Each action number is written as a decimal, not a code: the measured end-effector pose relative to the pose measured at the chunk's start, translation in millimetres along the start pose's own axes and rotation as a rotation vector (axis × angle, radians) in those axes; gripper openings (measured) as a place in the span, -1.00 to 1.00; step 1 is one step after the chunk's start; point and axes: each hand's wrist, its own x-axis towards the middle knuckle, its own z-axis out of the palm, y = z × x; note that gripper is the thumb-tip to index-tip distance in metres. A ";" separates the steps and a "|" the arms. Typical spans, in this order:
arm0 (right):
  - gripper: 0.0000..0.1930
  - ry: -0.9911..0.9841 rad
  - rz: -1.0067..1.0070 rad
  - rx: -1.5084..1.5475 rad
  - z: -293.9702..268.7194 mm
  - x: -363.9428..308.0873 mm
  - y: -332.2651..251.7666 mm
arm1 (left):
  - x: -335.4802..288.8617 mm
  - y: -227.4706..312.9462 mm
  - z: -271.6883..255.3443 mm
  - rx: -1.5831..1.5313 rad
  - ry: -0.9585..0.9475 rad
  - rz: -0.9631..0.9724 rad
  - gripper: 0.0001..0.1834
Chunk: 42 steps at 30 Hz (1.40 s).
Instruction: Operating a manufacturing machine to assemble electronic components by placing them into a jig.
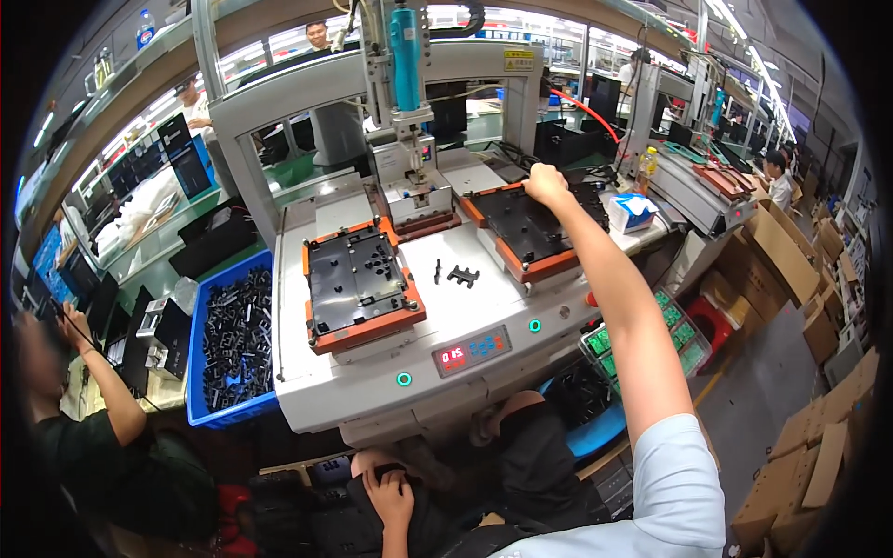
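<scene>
My right hand (547, 184) reaches across the bench machine to the far part of the right black panel (521, 223), which lies in an orange-brown fixture (539, 268). Its fingers are closed; whatever they hold is hidden. My left hand (391, 498) rests low on my dark-clothed leg, fingers apart, holding nothing. A second black panel (349, 270), with small black parts on it, lies in the left orange-brown fixture (372, 333). Two loose black plastic pieces (462, 275) lie on the white surface between the fixtures. The machine's screwdriver head (416, 153) stands above, behind them.
A blue bin (233, 416) full of black plastic parts stands left of the machine. Control buttons and a display panel (472, 352) line its front. At right are a tray of green boards (688, 335), a tissue pack (633, 212) and cardboard boxes (781, 242). A co-worker (112, 400) sits at left.
</scene>
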 end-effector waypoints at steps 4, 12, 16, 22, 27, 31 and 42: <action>-0.71 -0.071 -0.127 -0.127 -9.5 6.4 -11.7 | 6.4 -3.6 -2.4 0.016 0.033 0.009 -0.88; -0.74 -0.025 -0.182 -0.141 1.6 -2.4 -15.6 | 11.0 -3.3 -4.6 -0.009 0.051 0.007 -0.89; -0.76 0.075 -0.194 -0.141 3.8 -6.4 -10.3 | 7.5 -1.8 -4.6 -0.015 0.060 0.010 -0.89; -0.79 0.171 -0.190 0.060 -19.8 -28.5 3.6 | 4.6 -0.8 -1.0 -0.035 0.053 0.026 -0.88; -0.82 0.357 -0.581 0.541 -53.3 -181.2 -67.6 | -2.9 -9.1 -11.7 -0.004 0.078 0.010 -0.87; -0.81 0.207 -0.697 0.627 -15.0 -253.2 -85.1 | 4.1 -3.3 -11.7 -0.017 0.078 0.058 -0.87; -0.57 0.161 -0.565 0.725 21.2 -323.0 -90.8 | -1.4 -1.5 -9.7 -0.048 0.074 0.064 -0.86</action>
